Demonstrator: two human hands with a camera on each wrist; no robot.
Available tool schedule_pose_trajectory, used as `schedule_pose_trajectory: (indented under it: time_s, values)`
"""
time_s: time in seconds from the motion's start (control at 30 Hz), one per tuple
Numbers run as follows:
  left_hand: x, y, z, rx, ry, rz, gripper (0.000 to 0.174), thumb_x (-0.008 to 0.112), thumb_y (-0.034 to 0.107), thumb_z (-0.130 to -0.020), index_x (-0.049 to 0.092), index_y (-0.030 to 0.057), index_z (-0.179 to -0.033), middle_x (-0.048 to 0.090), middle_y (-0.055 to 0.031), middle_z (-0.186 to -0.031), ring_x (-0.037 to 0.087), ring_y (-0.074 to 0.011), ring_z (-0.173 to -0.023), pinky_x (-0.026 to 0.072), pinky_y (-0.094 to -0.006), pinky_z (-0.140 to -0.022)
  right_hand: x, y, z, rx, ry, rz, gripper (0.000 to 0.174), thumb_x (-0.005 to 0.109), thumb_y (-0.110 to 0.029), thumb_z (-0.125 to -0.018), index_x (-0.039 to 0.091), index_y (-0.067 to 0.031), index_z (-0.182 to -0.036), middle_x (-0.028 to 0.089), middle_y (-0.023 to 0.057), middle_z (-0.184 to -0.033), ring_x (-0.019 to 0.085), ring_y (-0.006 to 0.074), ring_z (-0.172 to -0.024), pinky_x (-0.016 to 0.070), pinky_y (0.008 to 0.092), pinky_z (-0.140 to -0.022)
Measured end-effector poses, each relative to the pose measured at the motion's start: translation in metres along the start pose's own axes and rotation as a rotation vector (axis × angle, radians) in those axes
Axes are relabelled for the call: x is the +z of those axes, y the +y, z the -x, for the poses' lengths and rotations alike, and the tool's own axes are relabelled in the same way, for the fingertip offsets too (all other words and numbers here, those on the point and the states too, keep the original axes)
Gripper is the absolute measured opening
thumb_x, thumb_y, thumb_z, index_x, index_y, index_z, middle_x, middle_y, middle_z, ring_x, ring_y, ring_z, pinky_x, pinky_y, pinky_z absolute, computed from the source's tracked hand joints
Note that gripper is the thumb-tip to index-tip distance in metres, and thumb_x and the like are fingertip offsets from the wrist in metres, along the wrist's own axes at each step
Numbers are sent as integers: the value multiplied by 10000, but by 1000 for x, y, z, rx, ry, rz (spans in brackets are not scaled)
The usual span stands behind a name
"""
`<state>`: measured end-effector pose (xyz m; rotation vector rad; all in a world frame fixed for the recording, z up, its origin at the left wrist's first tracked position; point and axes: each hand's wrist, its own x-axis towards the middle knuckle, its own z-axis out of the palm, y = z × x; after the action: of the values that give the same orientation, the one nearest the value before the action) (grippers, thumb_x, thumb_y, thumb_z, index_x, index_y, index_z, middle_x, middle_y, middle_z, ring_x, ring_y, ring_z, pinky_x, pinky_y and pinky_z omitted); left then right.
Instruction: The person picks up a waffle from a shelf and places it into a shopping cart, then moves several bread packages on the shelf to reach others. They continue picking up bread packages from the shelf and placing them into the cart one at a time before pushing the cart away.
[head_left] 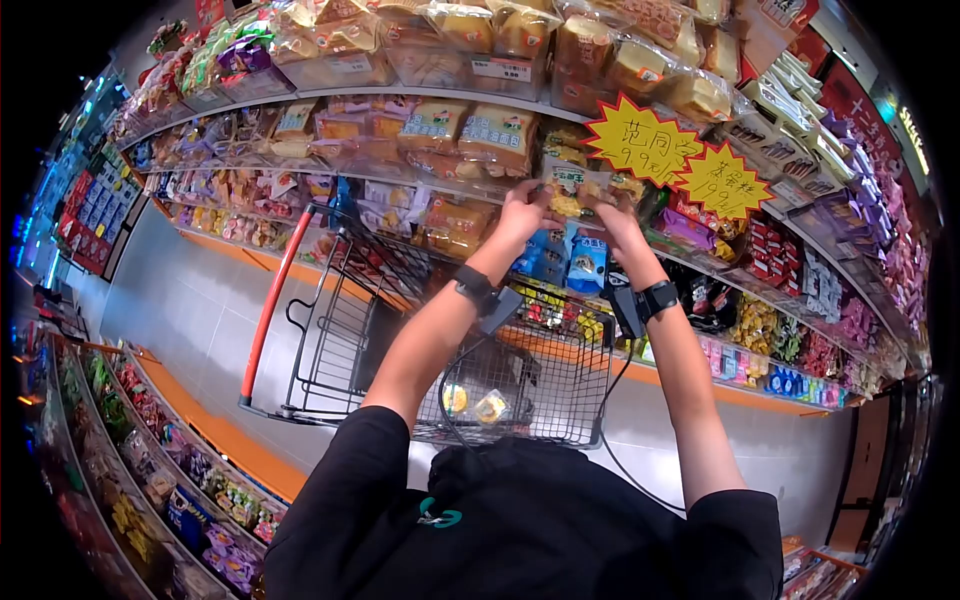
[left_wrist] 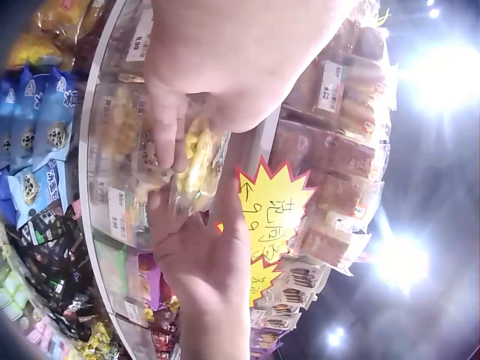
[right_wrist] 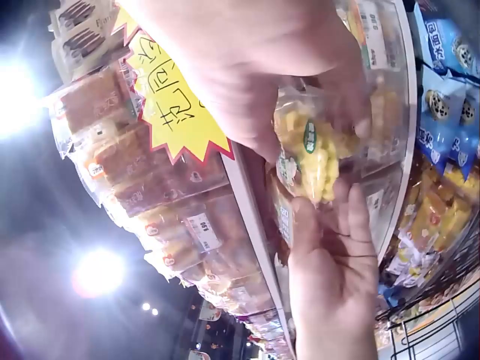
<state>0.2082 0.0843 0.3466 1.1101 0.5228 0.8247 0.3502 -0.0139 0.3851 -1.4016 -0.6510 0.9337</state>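
Observation:
A clear package of yellow food (head_left: 568, 190) is held between both hands at the middle shelf. In the head view the left hand (head_left: 522, 218) grips its left side and the right hand (head_left: 620, 225) its right side. The left wrist view has the yellow package (left_wrist: 198, 161) between the left hand (left_wrist: 217, 67) above and the right hand (left_wrist: 202, 259) below. A green label shows on the package (right_wrist: 311, 150) in the right wrist view, with the right hand's (right_wrist: 262, 52) thumb and fingers around it and the left hand's (right_wrist: 334, 277) thumb against its lower edge.
Below the arms stands a wire cart (head_left: 560, 400) with a red handle (head_left: 278, 300) and a few packages inside. Yellow price signs (head_left: 640, 140) hang right of the hands. Packed bread (head_left: 495, 135) fills the shelves above and left; blue bags (head_left: 587, 262) hang below.

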Motion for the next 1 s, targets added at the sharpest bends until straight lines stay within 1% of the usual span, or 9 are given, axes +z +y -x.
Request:
schedule_pose_trajectory:
  time_s: [0.17,0.3,0.5,0.6,0.73,0.83,0.87,0.97,1.0]
  values:
    - [11,9,-16,56,-12,-9,490,506,208,-954,349,-89,-1311,580,-187,-1067,670,-270,-796,565,-337,-682,-5,11,-24,-115,-14,-124,634,665,-102,-849,291,-17,-1353,591,166,-1075,634,251,-895,558,345,-757]
    - [14,-6,-32,219,71,-2,577,569,104,-901,304,-36,-1394,584,-167,-1121,650,-251,-923,523,-299,-763,-6,10,-53,-128,37,-228,514,631,-67,-868,342,-20,-1289,596,151,-1023,625,223,-838,558,334,-727]
    - [6,-7,-48,326,64,-420,566,620,60,-834,412,13,-1358,610,-148,-1094,624,-195,-948,480,-285,-758,5,-4,-71,-261,48,-184,320,634,-62,-855,478,-41,-1134,599,80,-959,614,209,-832,537,319,-680]
    - [6,13,-25,459,149,-556,524,674,173,-812,471,-8,-1259,556,-210,-1193,589,-340,-1010,473,-391,-839,2,-5,-59,-195,-41,-327,223,624,-81,-856,542,-60,-1063,606,49,-962,617,199,-833,516,318,-662]
    - [3,39,6,386,262,-795,590,700,348,-774,504,-6,-1203,577,-234,-1104,570,-374,-1003,462,-423,-853,-25,15,-32,-25,-157,-252,196,633,-112,-852,579,-62,-1034,627,41,-968,622,169,-824,501,305,-672]
    - [-9,27,12,313,39,-886,556,714,376,-764,563,-14,-1130,626,-216,-1017,600,-354,-950,474,-414,-821,-23,16,-6,5,-213,-144,235,646,-150,-846,590,-47,-1050,639,56,-984,621,154,-840,500,294,-693]
    - [-11,14,9,216,-115,-593,441,712,340,-789,619,-11,-1039,670,-155,-920,643,-271,-855,495,-364,-747,-20,21,-2,-14,-205,-110,256,643,-170,-850,591,-41,-1064,639,69,-991,621,156,-854,505,292,-701]
    - [-7,17,22,-63,-170,-322,357,663,269,-858,621,-11,-1075,658,-64,-849,621,-126,-752,487,-257,-624,-12,17,6,-33,-115,-26,410,694,-273,-823,570,8,-1095,635,89,-1017,622,157,-903,522,289,-729]
    - [-7,11,19,16,-93,-370,320,644,231,-871,613,-3,-1087,645,-63,-873,616,-130,-754,494,-239,-611,-7,5,14,-38,-80,38,426,705,-280,-817,566,5,-1101,631,86,-1023,625,154,-905,527,299,-729]
